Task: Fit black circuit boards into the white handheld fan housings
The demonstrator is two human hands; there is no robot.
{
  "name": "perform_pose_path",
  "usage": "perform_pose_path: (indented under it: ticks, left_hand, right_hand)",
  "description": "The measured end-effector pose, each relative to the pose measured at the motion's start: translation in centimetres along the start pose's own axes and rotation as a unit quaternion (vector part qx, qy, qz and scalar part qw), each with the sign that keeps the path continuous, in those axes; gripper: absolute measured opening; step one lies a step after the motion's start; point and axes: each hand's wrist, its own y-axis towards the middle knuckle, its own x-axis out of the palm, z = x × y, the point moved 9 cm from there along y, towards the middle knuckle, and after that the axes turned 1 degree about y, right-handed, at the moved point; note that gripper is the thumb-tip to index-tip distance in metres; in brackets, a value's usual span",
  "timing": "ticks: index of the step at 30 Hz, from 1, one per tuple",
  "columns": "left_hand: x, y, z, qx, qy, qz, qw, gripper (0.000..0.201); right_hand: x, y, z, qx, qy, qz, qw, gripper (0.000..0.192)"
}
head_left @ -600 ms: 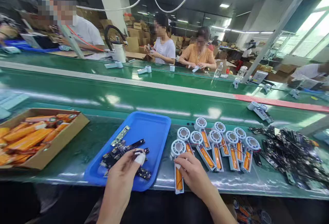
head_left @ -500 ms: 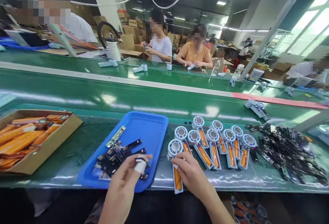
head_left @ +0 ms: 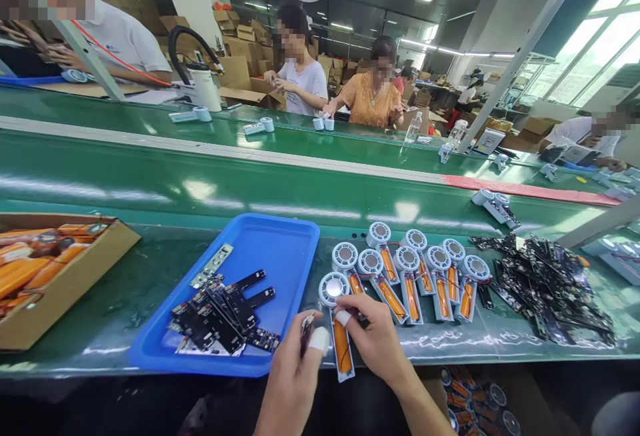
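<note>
My left hand [head_left: 300, 366], with white tape on its thumb, pinches a small dark circuit board [head_left: 306, 329] on edge, just right of the blue tray [head_left: 280, 236]. Several black circuit boards [head_left: 220, 319] lie heaped in that tray. Fingers closed, my right hand [head_left: 373, 336] grips the neck of the nearest handheld fan housing [head_left: 333, 287]; any wires between the fingertips are hidden. This housing lies face up, an orange battery [head_left: 342, 349] in its open handle. Behind and right of it rest several similar fan housings [head_left: 407, 259] with orange batteries.
A cardboard box [head_left: 85, 289] of orange batteries stands left. At right lies a pile of black circuit boards [head_left: 550, 289]. A green conveyor [head_left: 280, 189] crosses beyond the bench, with co-workers on its far side. More fan parts [head_left: 480, 399] sit below the bench edge.
My left hand has moved right, from over the blue tray to beside the nearest fan housing, carrying the circuit board. My right hand stays at that housing's neck. The view has shifted slightly.
</note>
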Motion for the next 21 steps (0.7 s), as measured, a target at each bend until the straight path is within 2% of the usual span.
perform_pose_path:
  ticks: [4, 7, 9, 12, 15, 17, 21]
  left_hand:
    - [1.7, 0.8, 0.1, -0.002, 0.038, -0.05, 0.998, 0.035]
    - [1.7, 0.8, -0.3, -0.007, 0.022, -0.052, 0.998, 0.036]
    - [1.0, 0.7, -0.9, -0.027, 0.006, -0.028, 0.999, 0.037]
    - [0.1, 0.2, -1.9, -0.071, -0.015, -0.004, 0.997, 0.04]
    - [-0.2, -0.3, -2.5, -0.103, -0.033, 0.003, 0.994, 0.044]
    - [-0.2, -0.7, -2.6, -0.107, -0.043, 0.004, 0.993, 0.044]
    - [-0.4, -1.3, -3.0, -0.114, -0.055, 0.013, 0.992, 0.042]
  right_hand:
    - [0.1, -0.7, 1.0, 0.069, 0.051, 0.008, 0.996, 0.017]
    - [-0.3, -1.0, 1.4, 0.096, 0.079, 0.018, 0.992, 0.016]
    - [-0.9, -1.1, 0.8, 0.072, 0.047, 0.015, 0.996, 0.017]
    - [-1.1, -1.2, -1.6, -0.017, -0.044, -0.023, 0.999, 0.022]
    - [0.3, -1.7, -3.7, -0.096, -0.097, -0.088, 0.987, 0.033]
    - [1.5, -2.1, -4.2, -0.118, -0.128, -0.127, 0.977, 0.042]
    - [3.2, -2.4, -3.8, -0.136, -0.188, -0.141, 0.963, 0.044]
